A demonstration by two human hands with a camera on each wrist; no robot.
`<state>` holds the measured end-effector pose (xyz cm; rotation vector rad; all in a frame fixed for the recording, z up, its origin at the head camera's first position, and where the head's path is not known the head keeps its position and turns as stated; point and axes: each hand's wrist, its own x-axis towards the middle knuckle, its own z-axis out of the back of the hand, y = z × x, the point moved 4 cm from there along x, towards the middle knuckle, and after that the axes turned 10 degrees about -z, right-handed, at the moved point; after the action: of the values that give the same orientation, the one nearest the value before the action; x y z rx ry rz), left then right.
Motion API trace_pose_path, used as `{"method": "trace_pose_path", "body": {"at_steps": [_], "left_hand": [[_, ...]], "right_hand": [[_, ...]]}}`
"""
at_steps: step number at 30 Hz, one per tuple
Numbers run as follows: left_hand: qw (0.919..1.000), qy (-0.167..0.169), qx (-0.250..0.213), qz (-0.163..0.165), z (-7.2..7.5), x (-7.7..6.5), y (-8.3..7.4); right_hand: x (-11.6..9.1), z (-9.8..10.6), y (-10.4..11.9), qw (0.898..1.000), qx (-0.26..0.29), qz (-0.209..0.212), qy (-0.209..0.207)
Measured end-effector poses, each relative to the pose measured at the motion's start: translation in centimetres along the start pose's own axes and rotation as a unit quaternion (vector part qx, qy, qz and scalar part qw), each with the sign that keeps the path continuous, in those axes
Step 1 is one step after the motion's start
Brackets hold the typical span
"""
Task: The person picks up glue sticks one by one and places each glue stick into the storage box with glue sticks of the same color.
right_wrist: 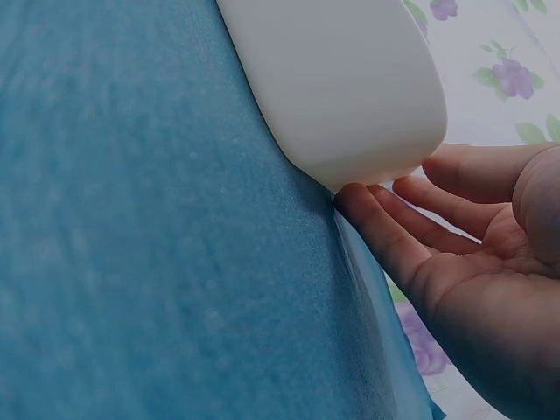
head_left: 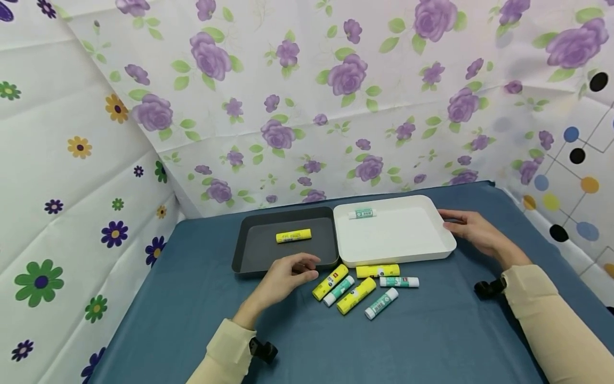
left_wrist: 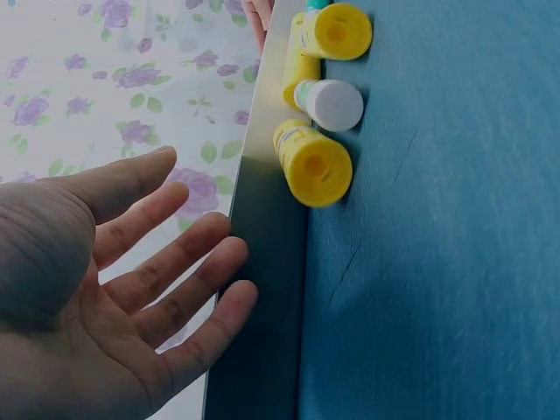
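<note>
My left hand (head_left: 286,276), fingers spread and slightly bent, hovers near the front right corner of the dark grey tray (head_left: 256,249) and holds nothing. A yellow glue stick (head_left: 293,236) lies in that tray. Beside it is the white tray (head_left: 393,234), with a green-and-white glue stick (head_left: 362,213) near its back left. My right hand (head_left: 479,234) touches the white tray's right end with fingertips and thumb, fingers nearly straight, as the right wrist view shows. In front of the trays lie three yellow glue sticks (head_left: 356,296) and three green-and-white ones (head_left: 381,304).
A blue cloth (head_left: 431,330) covers the table. Behind it hangs a floral curtain (head_left: 307,106), with patterned sheets on the left (head_left: 57,213) and right (head_left: 575,176). Black straps (head_left: 263,350) are on both wrists.
</note>
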<state>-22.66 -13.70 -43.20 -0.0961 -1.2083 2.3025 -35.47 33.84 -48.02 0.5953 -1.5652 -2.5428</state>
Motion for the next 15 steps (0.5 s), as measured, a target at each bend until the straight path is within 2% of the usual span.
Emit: {"method": "trace_pose_path", "body": {"at_steps": [8, 15], "left_hand": [[0.9992, 0.033, -0.02, 0.007, -1.2, -0.2, 0.3], [0.9986, 0.044, -0.028, 0.012, -1.9, -0.1, 0.5]], "right_hand": [[0.1, -0.1, 0.0, 1.0, 0.004, -0.003, 0.003], [0.0, -0.1, 0.0, 1.0, 0.001, -0.003, -0.001]]}}
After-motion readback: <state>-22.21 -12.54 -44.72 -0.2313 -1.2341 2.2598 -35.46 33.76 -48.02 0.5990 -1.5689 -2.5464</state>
